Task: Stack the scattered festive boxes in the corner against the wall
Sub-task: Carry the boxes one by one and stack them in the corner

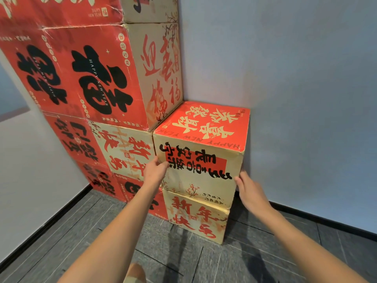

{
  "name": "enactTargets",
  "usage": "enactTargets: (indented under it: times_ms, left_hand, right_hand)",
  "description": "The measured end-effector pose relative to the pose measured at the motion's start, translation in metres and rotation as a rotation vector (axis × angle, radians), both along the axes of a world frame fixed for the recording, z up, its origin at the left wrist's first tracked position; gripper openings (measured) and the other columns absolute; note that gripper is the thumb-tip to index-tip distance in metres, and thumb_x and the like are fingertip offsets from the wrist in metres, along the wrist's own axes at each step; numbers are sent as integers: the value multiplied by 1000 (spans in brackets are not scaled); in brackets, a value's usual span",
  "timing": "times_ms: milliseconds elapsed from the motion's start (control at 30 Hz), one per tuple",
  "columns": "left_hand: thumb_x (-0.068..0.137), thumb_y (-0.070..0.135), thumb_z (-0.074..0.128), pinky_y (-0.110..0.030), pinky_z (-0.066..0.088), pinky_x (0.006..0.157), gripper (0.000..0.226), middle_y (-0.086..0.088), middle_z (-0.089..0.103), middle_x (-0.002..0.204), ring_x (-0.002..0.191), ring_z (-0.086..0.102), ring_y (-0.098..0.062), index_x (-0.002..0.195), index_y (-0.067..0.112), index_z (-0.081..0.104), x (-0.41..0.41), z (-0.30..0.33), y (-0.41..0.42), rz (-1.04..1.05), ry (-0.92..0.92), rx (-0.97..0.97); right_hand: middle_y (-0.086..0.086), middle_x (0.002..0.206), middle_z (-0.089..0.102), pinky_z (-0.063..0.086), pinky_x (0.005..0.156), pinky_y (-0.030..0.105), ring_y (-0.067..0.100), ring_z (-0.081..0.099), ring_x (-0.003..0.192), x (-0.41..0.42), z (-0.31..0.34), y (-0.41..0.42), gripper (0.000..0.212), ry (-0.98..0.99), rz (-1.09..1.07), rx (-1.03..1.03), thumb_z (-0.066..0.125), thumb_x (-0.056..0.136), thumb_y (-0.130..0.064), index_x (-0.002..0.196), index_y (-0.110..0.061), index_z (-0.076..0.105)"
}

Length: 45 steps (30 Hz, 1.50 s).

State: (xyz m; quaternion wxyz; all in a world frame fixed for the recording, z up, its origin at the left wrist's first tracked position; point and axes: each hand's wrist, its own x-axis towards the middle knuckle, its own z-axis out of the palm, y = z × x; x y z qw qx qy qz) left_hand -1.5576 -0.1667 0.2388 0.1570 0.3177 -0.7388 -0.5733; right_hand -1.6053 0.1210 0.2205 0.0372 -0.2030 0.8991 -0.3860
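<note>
A cream box with a red top [201,152] sits on a lower cream box [196,217] against the right wall. My left hand [156,170] rests on its front left edge, fingers wrapped at the corner. On its front right edge my right hand [247,187] lies with fingers spread flat along the corner. To the left rises a tall stack of larger festive boxes [81,78], red with black lettering, filling the corner.
Grey-blue walls [295,78] meet behind the stacks. A dark baseboard [326,219] runs along the floor. Grey carpet tiles [183,262] lie in front of the boxes. A toe of my foot [135,272] shows at the bottom.
</note>
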Motion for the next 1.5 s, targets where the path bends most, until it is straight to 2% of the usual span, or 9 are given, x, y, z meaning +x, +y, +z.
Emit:
enactTargets:
  times_ms: [200, 300, 467, 567, 700, 867, 1100, 1300, 1500]
  left_hand:
    - [96, 16, 55, -8, 38, 56, 60, -1, 48, 149, 66, 39, 5, 153, 15, 36, 0, -6, -1, 78, -10, -44]
    - [93, 18, 56, -25, 49, 75, 52, -6, 61, 136, 82, 58, -8, 145, 19, 50, 3, 0, -3, 156, -23, -75]
    - [94, 17, 57, -24, 48, 69, 47, 0, 64, 128, 93, 63, -16, 141, 20, 52, 3, -8, -5, 172, -42, -146]
    - [94, 14, 58, -23, 49, 64, 50, -1, 64, 130, 88, 64, -13, 143, 20, 49, 2, -8, -3, 160, -53, -165]
    - [92, 22, 60, -44, 54, 91, 67, -4, 49, 147, 114, 61, -31, 153, 22, 32, 10, 18, 8, 17, -263, -173]
    - [91, 35, 59, -43, 44, 107, 66, -11, 53, 144, 127, 54, -30, 150, 15, 38, 38, 90, 34, -160, -475, -255]
    - [87, 41, 57, -46, 47, 106, 67, -9, 55, 143, 124, 57, -29, 147, 14, 43, 55, 247, 83, -487, -661, -410]
    - [93, 37, 54, -42, 42, 110, 65, -10, 50, 148, 133, 49, -29, 151, 13, 35, 44, 397, 160, -861, -760, -591]
    - [89, 36, 58, -37, 50, 95, 47, -13, 63, 129, 115, 60, -31, 129, 13, 53, 60, 506, 272, -1234, -711, -780]
  right_hand:
    - [-8, 108, 66, 45, 60, 2, -9, 59, 82, 7, -4, 1, 26, -26, 29, -50, 36, 106, -30, 123, -18, 52]
    - [-7, 113, 67, 44, 61, 1, -11, 58, 84, 11, -3, 3, 27, -34, 43, -41, 35, 106, -30, 125, -19, 52]
    - [-6, 105, 68, 48, 59, 8, -5, 59, 74, 9, -5, 4, 32, -14, 51, 7, 34, 106, -35, 134, -23, 44]
    - [-4, 116, 69, 60, 79, 35, 9, 67, 96, 6, -8, 7, 41, -11, 47, 13, 31, 102, -49, 141, -36, 33]
    - [-7, 141, 56, 50, 101, 47, 17, 55, 127, 9, 20, 9, 57, -109, 80, 80, 43, 101, -46, 150, -47, 14]
    - [6, 155, 39, 40, 108, 39, 25, 43, 138, 16, 98, 14, 90, -348, 137, 298, 55, 99, -37, 158, -21, -10]
    - [13, 155, 37, 36, 111, 35, 26, 39, 140, 24, 269, 43, 67, -474, 158, 462, 51, 102, -32, 157, -11, 18]
    - [13, 159, 31, 29, 116, 36, 26, 30, 146, 49, 416, 110, 64, -543, 47, 446, 47, 103, -35, 157, -13, 21]
    - [8, 159, 31, 29, 117, 33, 23, 33, 145, 123, 534, 218, 60, -597, -188, 395, 45, 103, -36, 154, -11, 29]
